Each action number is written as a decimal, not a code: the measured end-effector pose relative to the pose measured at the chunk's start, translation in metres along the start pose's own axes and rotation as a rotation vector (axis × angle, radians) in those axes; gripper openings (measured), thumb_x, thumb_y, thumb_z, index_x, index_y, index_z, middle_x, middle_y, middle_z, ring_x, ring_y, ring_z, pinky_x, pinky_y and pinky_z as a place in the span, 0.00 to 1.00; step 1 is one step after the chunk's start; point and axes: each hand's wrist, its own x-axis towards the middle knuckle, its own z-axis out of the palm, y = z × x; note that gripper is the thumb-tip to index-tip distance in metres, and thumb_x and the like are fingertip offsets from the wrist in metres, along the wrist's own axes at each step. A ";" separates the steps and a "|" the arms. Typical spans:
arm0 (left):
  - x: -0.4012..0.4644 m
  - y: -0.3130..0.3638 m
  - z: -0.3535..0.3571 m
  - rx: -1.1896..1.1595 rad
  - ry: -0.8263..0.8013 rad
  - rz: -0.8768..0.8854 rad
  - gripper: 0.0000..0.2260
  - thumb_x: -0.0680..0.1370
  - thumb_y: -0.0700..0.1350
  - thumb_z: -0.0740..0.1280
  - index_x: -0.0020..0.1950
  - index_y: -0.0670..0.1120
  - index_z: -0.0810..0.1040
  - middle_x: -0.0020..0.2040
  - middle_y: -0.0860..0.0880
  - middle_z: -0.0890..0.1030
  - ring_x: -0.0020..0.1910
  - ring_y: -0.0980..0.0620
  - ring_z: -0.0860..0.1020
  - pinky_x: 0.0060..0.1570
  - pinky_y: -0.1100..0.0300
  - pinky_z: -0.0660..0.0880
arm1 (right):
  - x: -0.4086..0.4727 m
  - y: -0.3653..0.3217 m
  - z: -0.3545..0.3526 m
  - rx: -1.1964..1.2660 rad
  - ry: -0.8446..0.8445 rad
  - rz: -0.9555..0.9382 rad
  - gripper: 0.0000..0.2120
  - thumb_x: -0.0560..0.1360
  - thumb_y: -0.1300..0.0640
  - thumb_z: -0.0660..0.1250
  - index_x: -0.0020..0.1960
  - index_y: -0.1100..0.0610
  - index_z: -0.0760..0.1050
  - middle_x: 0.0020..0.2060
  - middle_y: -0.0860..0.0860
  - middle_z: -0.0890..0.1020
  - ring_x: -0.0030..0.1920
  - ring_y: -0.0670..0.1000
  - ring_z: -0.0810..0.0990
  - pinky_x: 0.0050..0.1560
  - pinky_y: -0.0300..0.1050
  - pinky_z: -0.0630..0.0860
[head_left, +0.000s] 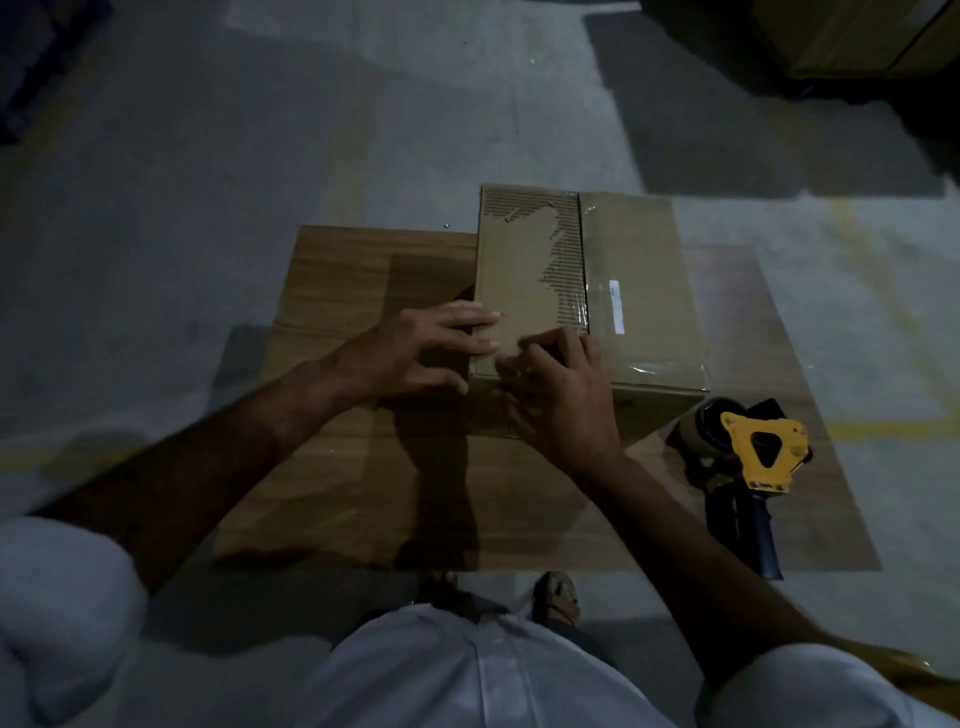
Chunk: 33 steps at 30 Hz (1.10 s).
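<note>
A closed brown cardboard box (639, 260) stands on a flat sheet of cardboard (343, 467) on the floor. Its left top flap (524, 260) has torn paper that exposes the corrugation, and clear tape runs along the centre seam. My left hand (415, 353) lies on the box's near left corner with straight fingers on the flap. My right hand (561, 395) is at the near edge of the box, its fingers curled and picking at the flap near the seam; whether they hold anything is blurred.
A yellow and black tape dispenser (748, 457) with a brown roll lies on the cardboard sheet right of the box. Grey concrete floor with yellow lines surrounds the sheet. Stacked cartons (857, 36) stand at the far right. My shoe (558, 597) is at the sheet's near edge.
</note>
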 end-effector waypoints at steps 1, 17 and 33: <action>0.000 -0.002 0.001 0.000 -0.001 0.013 0.25 0.76 0.45 0.76 0.73 0.53 0.76 0.80 0.53 0.66 0.81 0.54 0.59 0.78 0.56 0.59 | 0.004 -0.004 0.001 0.026 0.016 0.037 0.17 0.72 0.41 0.73 0.54 0.51 0.79 0.55 0.53 0.75 0.56 0.54 0.70 0.52 0.56 0.75; -0.002 0.000 0.017 -0.014 0.163 0.073 0.17 0.77 0.46 0.76 0.64 0.43 0.83 0.73 0.43 0.75 0.76 0.46 0.69 0.76 0.58 0.63 | 0.003 -0.009 -0.002 0.063 0.022 0.049 0.17 0.73 0.45 0.76 0.56 0.54 0.81 0.56 0.55 0.77 0.55 0.54 0.71 0.51 0.51 0.74; 0.014 0.022 0.027 0.295 0.199 0.021 0.24 0.72 0.61 0.77 0.58 0.46 0.82 0.63 0.46 0.78 0.62 0.46 0.74 0.59 0.44 0.75 | -0.019 0.031 -0.041 -0.064 0.040 0.070 0.21 0.71 0.42 0.77 0.62 0.47 0.82 0.63 0.54 0.75 0.62 0.55 0.71 0.57 0.51 0.74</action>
